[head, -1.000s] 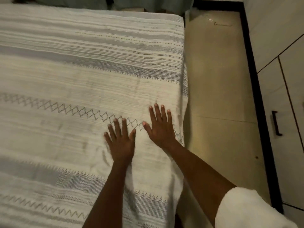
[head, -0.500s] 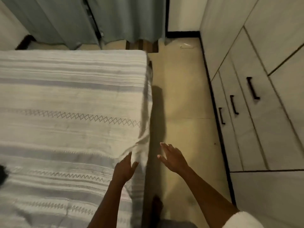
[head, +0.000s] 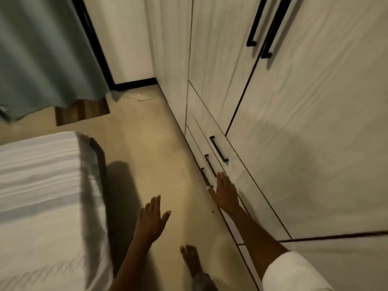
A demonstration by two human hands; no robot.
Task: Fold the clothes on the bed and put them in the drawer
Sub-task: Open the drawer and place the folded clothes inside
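Between bed [head: 37, 185] and wardrobe: right hand [head: 225, 194] extended, fingers straight, nothing held, just beside drawer handles [head: 210, 164]. Left hand [head: 151, 219] open, lifted off bed since a second ago. Clothes not seen. Drawers [head: 231, 171] shut; opening judged next.

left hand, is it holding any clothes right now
No, the left hand hangs over the bare floor with fingers spread and nothing in it.

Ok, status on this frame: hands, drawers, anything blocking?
Left hand open, empty, over floor. Right hand open, reaching at the drawers, all closed. No clothes in view. Nothing blocking.
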